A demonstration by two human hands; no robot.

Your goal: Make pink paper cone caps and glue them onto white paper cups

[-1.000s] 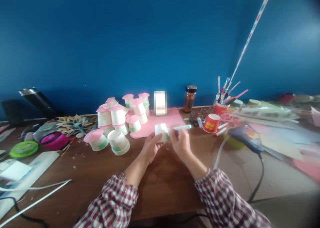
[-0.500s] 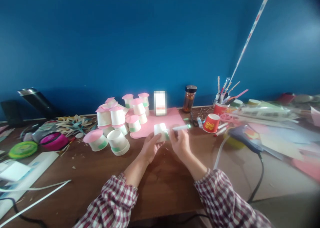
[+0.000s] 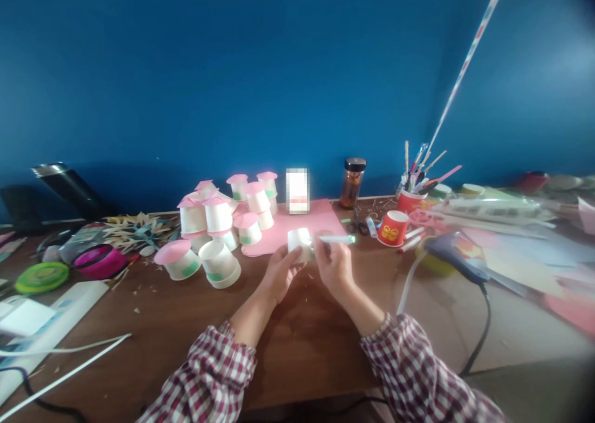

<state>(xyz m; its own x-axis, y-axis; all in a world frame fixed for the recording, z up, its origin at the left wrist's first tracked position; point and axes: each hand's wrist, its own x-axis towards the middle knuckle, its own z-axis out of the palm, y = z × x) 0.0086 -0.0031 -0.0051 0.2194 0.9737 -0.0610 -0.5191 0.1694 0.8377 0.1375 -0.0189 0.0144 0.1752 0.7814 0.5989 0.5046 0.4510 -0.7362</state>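
Observation:
My left hand (image 3: 280, 274) is closed around a small white paper cup (image 3: 297, 239) above the table. In my right hand (image 3: 338, 265) is a white marker pen (image 3: 339, 239) with a green end, its other end pointing at the cup's side. A patch of green shows on the cup near that end; whether the tip touches it I cannot tell. Beyond my hands a pink sheet (image 3: 320, 215) lies flat. To the left stand several white cups with pink paper tops (image 3: 218, 215), and closer to me a bare stack of white cups (image 3: 220, 264).
At the right are a red paper cup (image 3: 393, 228), a red cup full of pens and sticks (image 3: 411, 200) and a corded glue gun (image 3: 455, 256). A dark-lidded jar (image 3: 353, 183) stands near the blue wall. Wood strips (image 3: 139, 232) and a pink tape roll (image 3: 100, 262) lie left.
The cup in my left hand has turned slightly, so less of its green patch shows. The marker pen has shifted a little against it. All else looks the same.

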